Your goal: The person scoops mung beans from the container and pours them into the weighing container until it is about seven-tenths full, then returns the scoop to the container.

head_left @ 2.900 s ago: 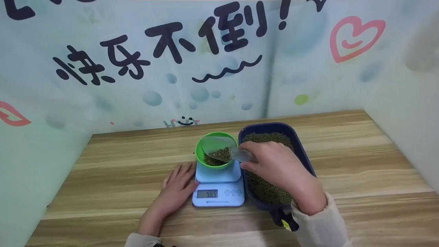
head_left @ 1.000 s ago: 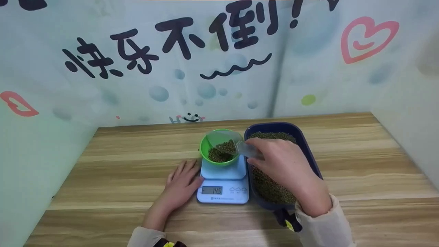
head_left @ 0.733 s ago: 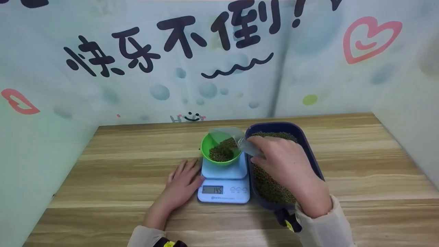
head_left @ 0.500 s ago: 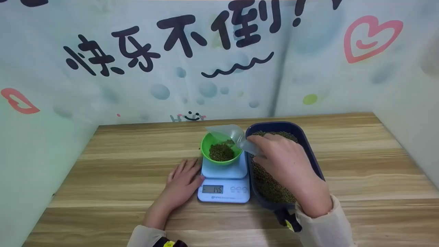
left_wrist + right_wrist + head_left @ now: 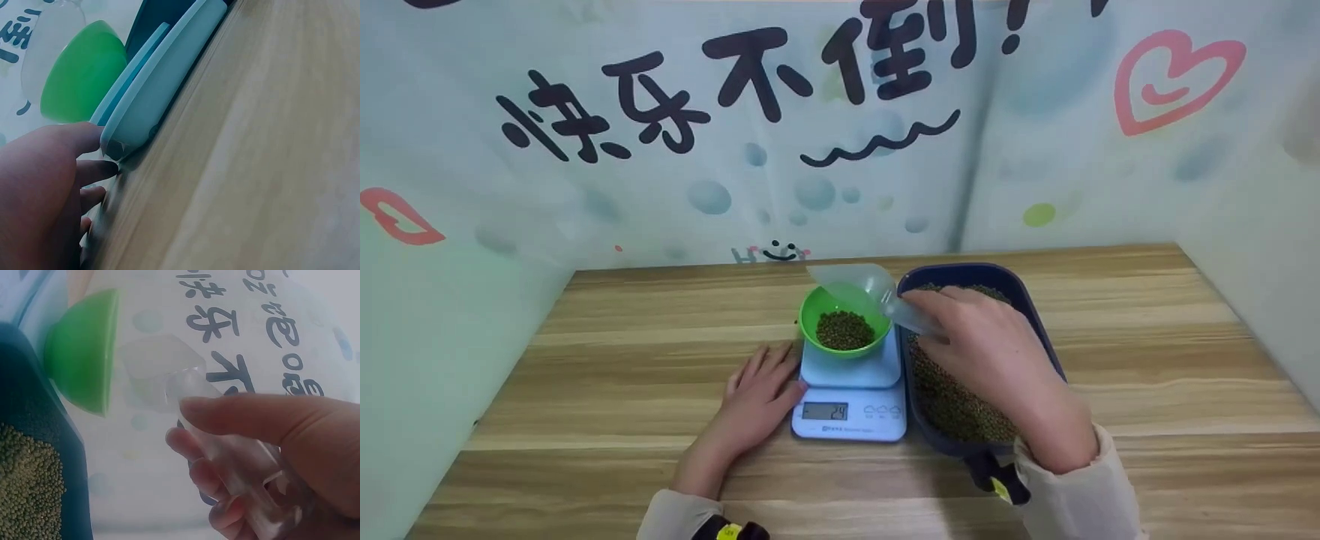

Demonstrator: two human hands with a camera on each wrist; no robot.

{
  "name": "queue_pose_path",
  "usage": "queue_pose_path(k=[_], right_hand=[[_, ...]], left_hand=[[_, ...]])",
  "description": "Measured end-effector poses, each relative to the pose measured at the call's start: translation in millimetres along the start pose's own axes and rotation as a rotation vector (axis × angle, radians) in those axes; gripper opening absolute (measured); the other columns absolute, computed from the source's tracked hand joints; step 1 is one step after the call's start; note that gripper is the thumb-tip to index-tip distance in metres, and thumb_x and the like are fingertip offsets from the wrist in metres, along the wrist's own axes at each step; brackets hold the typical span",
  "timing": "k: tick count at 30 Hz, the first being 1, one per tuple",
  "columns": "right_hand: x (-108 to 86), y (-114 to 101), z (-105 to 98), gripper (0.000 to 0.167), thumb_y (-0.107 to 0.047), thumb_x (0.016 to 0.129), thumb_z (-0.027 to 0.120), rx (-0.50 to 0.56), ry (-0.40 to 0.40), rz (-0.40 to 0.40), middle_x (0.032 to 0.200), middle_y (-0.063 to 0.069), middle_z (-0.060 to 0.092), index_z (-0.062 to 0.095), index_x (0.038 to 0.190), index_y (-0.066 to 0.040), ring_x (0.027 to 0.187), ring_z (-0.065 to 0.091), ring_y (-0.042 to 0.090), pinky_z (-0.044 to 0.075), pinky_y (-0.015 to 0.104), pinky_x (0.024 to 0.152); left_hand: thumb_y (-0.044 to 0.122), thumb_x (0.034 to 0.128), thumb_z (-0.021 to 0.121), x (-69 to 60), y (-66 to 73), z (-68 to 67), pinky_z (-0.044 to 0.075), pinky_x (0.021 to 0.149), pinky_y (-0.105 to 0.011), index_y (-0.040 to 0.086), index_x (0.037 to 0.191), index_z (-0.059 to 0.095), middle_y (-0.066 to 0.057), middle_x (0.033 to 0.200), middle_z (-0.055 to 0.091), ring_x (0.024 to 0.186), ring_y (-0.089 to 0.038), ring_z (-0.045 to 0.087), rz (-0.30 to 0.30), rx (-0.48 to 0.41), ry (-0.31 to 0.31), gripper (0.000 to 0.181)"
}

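Note:
A green bowl [image 5: 812,330] with a small heap of greenish-brown grains [image 5: 844,331] stands on a pale blue scale [image 5: 851,429], whose display looks like 2.9 or 24, hard to read. My right hand [image 5: 997,360] grips the handle of a clear scoop [image 5: 855,285], tilted over the bowl's back edge; in the right wrist view the scoop [image 5: 160,365] holds no grains. My left hand [image 5: 757,401] lies with spread fingers on the table, the thumb touching the scale's left side. In the left wrist view, my left hand [image 5: 45,185] is at the scale's corner [image 5: 121,135].
A dark blue tub [image 5: 1027,307] full of grains stands right of the scale, partly under my right hand. A printed backdrop [image 5: 645,195] rises behind the wooden table [image 5: 645,322], with pale walls at both sides.
The scoop has tipped and risen, and its grains have dropped into the bowl, where the heap is more plainly visible. The scale's reading has changed. My left hand has stayed beside the scale.

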State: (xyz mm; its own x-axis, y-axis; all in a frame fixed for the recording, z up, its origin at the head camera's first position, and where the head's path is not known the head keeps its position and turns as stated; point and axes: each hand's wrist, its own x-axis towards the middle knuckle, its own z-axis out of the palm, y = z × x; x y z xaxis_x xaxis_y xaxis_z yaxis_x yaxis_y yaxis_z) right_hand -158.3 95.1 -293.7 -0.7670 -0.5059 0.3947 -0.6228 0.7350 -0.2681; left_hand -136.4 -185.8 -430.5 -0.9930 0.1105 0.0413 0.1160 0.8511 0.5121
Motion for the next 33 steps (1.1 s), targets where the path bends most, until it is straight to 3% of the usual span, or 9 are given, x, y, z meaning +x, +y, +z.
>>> queue_pose_path(k=[7, 12, 16, 22, 29, 33], right_hand=[[-6.4, 5.3, -22.4, 0.054, -0.008, 0.072, 0.061, 0.081, -0.041, 0.107, 0.104, 0.003, 0.060, 0.050, 0.125, -0.012, 0.081, 0.054, 0.018, 0.046, 0.037, 0.069], [-24.9, 16.0, -40.9, 0.035, -0.018, 0.078, 0.064, 0.017, 0.071, 0.089, 0.080, 0.000, 0.058, 0.060, 0.111, -0.008, 0.061, 0.050, 0.014, 0.041, 0.029, 0.052], [-40.0, 30.1, -51.7, 0.027, -0.034, 0.080, 0.064, -0.039, 0.121, 0.096, 0.072, -0.009, 0.055, 0.065, 0.099, -0.016, 0.054, 0.045, 0.008, 0.037, 0.025, 0.045], [-59.6, 52.0, -64.7, 0.040, -0.058, 0.080, 0.050, -0.133, 0.045, 0.191, 0.066, -0.013, 0.059, 0.062, 0.103, -0.027, 0.049, 0.050, 0.004, 0.036, 0.024, 0.041], [-70.6, 67.7, -69.1, 0.028, -0.041, 0.081, 0.061, -0.105, -0.004, 0.129, 0.069, -0.017, 0.057, 0.058, 0.108, -0.034, 0.050, 0.052, -0.002, 0.041, 0.022, 0.043], [-70.1, 69.6, -68.6, 0.026, -0.041, 0.082, 0.060, -0.058, -0.021, 0.151, 0.065, -0.017, 0.057, 0.056, 0.108, -0.038, 0.046, 0.051, -0.002, 0.040, 0.022, 0.041]], left_hand=[[0.051, 0.0913, 0.035, 0.7, -0.2, 4.2, 0.003, 0.102, -0.048, 0.021, 0.137, 0.038, 0.000, 0.146, 0.023, 0.135, -0.025, 0.005, -0.012, -0.001, -0.008, 0.054], [0.050, 0.0916, 0.036, 0.6, 1.6, 4.1, 0.003, 0.102, -0.049, 0.021, 0.136, 0.039, 0.000, 0.146, 0.024, 0.135, -0.025, 0.005, -0.005, -0.002, -0.008, 0.053], [0.048, 0.0918, 0.036, -0.7, 1.9, 0.4, 0.002, 0.102, -0.048, 0.021, 0.137, 0.038, 0.001, 0.146, 0.023, 0.135, -0.023, 0.004, -0.007, -0.002, -0.003, 0.053], [0.048, 0.0922, 0.035, -2.1, 2.0, -3.1, 0.002, 0.102, -0.049, 0.021, 0.138, 0.036, 0.000, 0.146, 0.021, 0.135, -0.025, 0.004, 0.003, 0.003, -0.004, 0.053], [0.048, 0.0925, 0.034, -0.4, 1.3, -2.3, 0.001, 0.102, -0.048, 0.020, 0.139, 0.033, 0.000, 0.147, 0.020, 0.135, -0.025, 0.003, 0.008, 0.001, -0.020, 0.054], [0.048, 0.0925, 0.034, -0.9, -0.4, -0.8, 0.001, 0.102, -0.048, 0.020, 0.139, 0.034, -0.001, 0.147, 0.020, 0.135, -0.026, 0.003, 0.011, 0.000, -0.017, 0.054]])
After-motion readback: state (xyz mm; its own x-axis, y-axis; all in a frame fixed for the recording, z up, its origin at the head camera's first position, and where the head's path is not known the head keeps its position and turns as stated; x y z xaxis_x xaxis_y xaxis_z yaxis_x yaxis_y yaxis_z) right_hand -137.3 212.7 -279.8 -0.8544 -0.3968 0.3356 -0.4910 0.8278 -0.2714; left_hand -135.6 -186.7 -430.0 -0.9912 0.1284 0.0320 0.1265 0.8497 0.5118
